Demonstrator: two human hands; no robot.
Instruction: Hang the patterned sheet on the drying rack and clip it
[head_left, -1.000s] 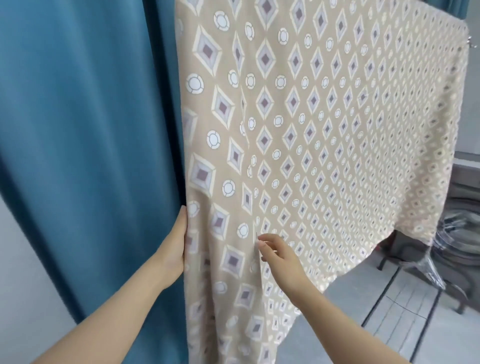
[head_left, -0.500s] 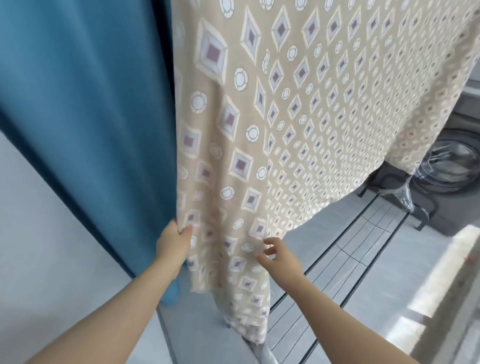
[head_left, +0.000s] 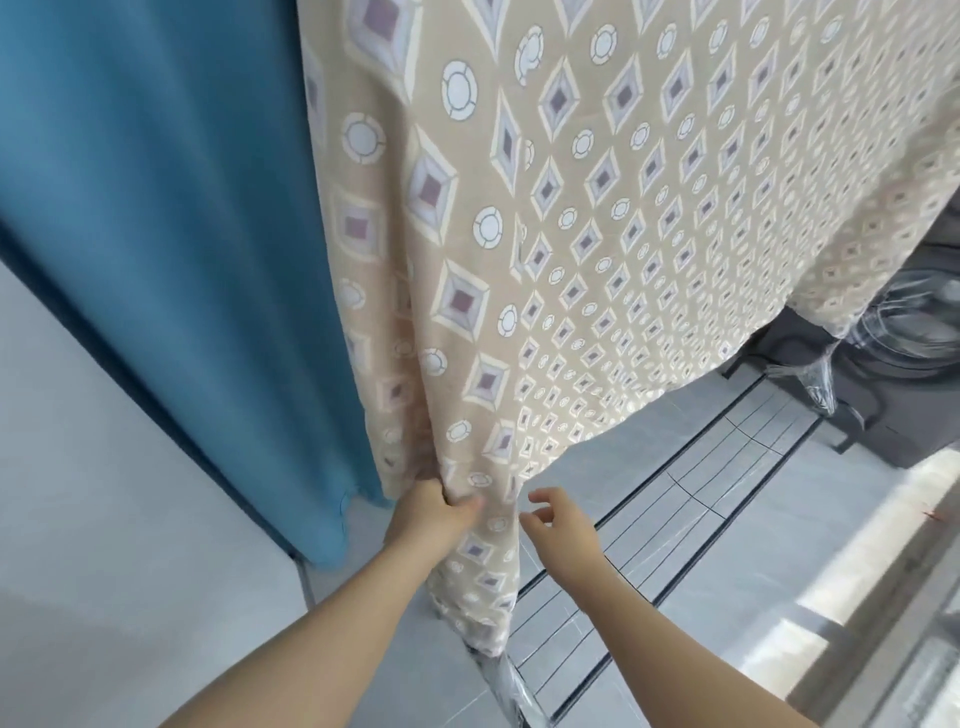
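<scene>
Now, two bare forearms reach up from the bottom of the view toward the patterned sheet. It is one sheet, beige with diamonds and rings. It hangs down from above the top of the view and spreads away to the right.

Left hand first: the arm is stretched forward with the wrist straight. Fingers and thumb are curled into a bunch of cloth low on the sheet's near edge. That's a firm grasp, and the fabric gathers into folds above the knuckles.

Right hand sits just to the right of that same edge. Its fingers are loosely bent, thumb and forefinger apart, with nothing between them, so it is released. Whether a fingertip brushes the cloth, I cannot tell.

Below the left hand's grip the sheet's tail drops on to a plastic-wrapped leg of the drying rack. One rack is in sight, a dark frame with several thin rails, low under the sheet's hem and to its right.

Left of the sheet hangs one blue curtain, right beside its edge. Past the sheet's far end stands one dark washing machine with a round door, partly hidden by the cloth. Grey floor tiles lie beneath the sheet.
</scene>
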